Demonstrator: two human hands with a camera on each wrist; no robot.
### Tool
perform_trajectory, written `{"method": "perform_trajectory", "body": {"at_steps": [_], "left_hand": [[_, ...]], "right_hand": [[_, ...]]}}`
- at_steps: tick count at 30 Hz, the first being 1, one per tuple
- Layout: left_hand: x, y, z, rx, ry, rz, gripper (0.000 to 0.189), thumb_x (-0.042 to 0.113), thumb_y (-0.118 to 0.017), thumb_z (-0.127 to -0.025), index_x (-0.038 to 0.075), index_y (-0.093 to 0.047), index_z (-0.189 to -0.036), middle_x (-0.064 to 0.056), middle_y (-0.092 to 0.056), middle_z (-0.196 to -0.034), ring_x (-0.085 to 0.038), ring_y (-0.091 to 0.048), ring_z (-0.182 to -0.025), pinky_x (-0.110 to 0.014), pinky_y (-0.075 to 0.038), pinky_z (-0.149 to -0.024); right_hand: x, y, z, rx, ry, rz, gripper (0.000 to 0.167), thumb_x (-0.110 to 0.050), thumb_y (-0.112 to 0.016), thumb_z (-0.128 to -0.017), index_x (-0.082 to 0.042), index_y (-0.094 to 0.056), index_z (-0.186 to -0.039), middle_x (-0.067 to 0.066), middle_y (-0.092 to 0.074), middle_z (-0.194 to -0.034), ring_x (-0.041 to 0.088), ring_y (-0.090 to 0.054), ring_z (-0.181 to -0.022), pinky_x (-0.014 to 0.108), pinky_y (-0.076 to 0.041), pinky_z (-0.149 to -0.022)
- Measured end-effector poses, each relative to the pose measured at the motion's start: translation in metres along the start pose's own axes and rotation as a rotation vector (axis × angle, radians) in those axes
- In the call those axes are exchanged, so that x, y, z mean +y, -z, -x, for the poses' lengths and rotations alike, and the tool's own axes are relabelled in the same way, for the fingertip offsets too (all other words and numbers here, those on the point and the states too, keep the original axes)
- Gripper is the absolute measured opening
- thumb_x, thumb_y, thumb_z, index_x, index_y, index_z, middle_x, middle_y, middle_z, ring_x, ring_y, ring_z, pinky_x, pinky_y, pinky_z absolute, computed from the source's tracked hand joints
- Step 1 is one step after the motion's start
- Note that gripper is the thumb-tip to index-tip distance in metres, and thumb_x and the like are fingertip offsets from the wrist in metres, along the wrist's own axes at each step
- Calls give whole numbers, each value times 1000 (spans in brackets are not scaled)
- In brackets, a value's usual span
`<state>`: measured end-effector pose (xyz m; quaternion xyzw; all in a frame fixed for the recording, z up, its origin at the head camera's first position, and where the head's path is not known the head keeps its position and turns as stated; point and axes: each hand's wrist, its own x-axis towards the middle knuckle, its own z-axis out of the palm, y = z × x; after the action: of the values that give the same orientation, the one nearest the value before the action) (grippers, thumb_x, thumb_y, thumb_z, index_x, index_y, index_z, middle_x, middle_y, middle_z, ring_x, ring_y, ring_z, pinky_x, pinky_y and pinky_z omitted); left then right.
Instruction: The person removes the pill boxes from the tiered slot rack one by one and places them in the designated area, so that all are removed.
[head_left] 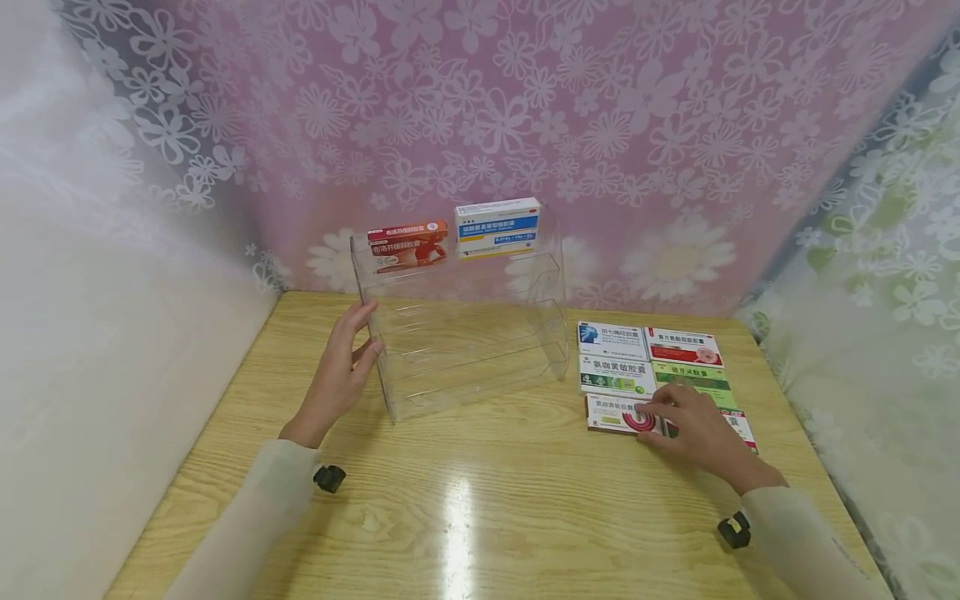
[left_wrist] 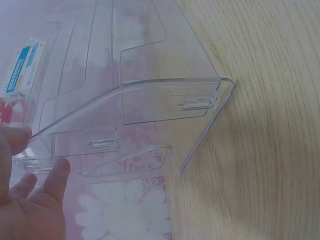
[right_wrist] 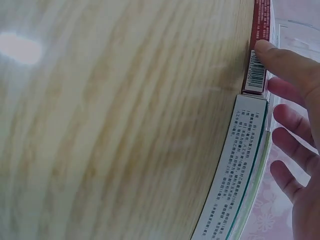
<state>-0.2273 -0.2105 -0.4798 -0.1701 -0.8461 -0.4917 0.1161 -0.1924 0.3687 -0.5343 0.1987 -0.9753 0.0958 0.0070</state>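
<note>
A clear acrylic display rack (head_left: 480,367) with stepped shelves stands on the wooden table. My left hand (head_left: 341,375) touches its left side panel, fingers nearly straight; in the left wrist view the fingertips (left_wrist: 61,167) overlap the clear panel. On the top shelf sit a red medicine box (head_left: 408,248) and a blue-and-white medicine box (head_left: 498,229). At the right, my right hand (head_left: 693,429) holds a white medicine box with a pink curved mark (head_left: 611,412) by its right end. The thumb (right_wrist: 265,47) lies at the box's dark red side, the index finger on its top.
Beside that box lie more medicine boxes in rows: a white and green one (head_left: 611,375), a white and blue one (head_left: 609,340), a red and white one (head_left: 686,346) and a green one (head_left: 693,372). A floral curtain (head_left: 487,125) hangs behind the table (head_left: 450,500).
</note>
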Motion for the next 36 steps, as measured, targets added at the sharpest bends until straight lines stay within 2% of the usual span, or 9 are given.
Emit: {"method": "perform_trajectory", "body": {"at_steps": [6, 11, 14, 19, 22, 29, 36], "left_hand": [[2, 1, 0, -2, 4, 4, 60, 15, -54, -116, 18, -32, -172, -17, -16, -180, -46, -33, -161, -63, -48, -121], [2, 1, 1, 0, 3, 8, 60, 15, -54, -116, 19, -32, -172, -17, -15, -180, -46, -32, -161, -64, -48, -121], [1, 0, 2, 0, -1, 12, 60, 14, -54, -116, 18, -32, -172, -17, -15, -181, -45, -32, -161, -64, -48, -121], [0, 0, 1, -2, -8, 13, 60, 13, -54, -116, 16, -32, -172, -17, -15, -181, -45, -31, -161, -65, -48, -120], [0, 0, 1, -3, -8, 10, 61, 14, -54, -116, 18, -31, -172, -16, -14, -181, -45, -31, -161, -64, -48, -121], [3, 1, 1, -18, 2, 11, 62, 13, -53, -116, 19, -29, -173, -17, -12, -181, -46, -30, -162, -63, -47, -122], [5, 1, 1, -15, 4, 11, 62, 12, -53, -116, 17, -29, -173, -17, -12, -181, -47, -30, -161, -63, -47, -122]], "right_hand": [[4, 4, -4, 40, 44, -17, 48, -44, -87, -94, -18, -80, -134, 8, -65, -125, 31, -58, -115, 61, -50, -100], [3, 36, -28, 125, 52, -101, 50, -35, -83, -99, -10, -74, -141, 20, -64, -137, 43, -58, -125, 70, -53, -100], [-4, 62, -49, 184, 59, -173, 49, -28, -82, -100, -9, -71, -144, 22, -62, -142, 47, -57, -129, 74, -51, -102], [-23, 95, -92, 241, 92, -298, 48, -25, -78, -104, -13, -67, -149, 14, -64, -140, 37, -63, -120, 66, -56, -100], [-36, 111, -119, 250, 90, -372, 49, -27, -74, -107, -16, -63, -153, 11, -64, -141, 33, -63, -121, 62, -56, -106], [-73, 139, -180, 277, 81, -431, 55, -29, -71, -109, -11, -55, -159, 18, -59, -152, 39, -58, -134, 64, -52, -117], [-107, 156, -227, 304, 76, -441, 60, -30, -70, -109, -15, -50, -164, 14, -52, -163, 39, -54, -144, 60, -51, -121]]}}
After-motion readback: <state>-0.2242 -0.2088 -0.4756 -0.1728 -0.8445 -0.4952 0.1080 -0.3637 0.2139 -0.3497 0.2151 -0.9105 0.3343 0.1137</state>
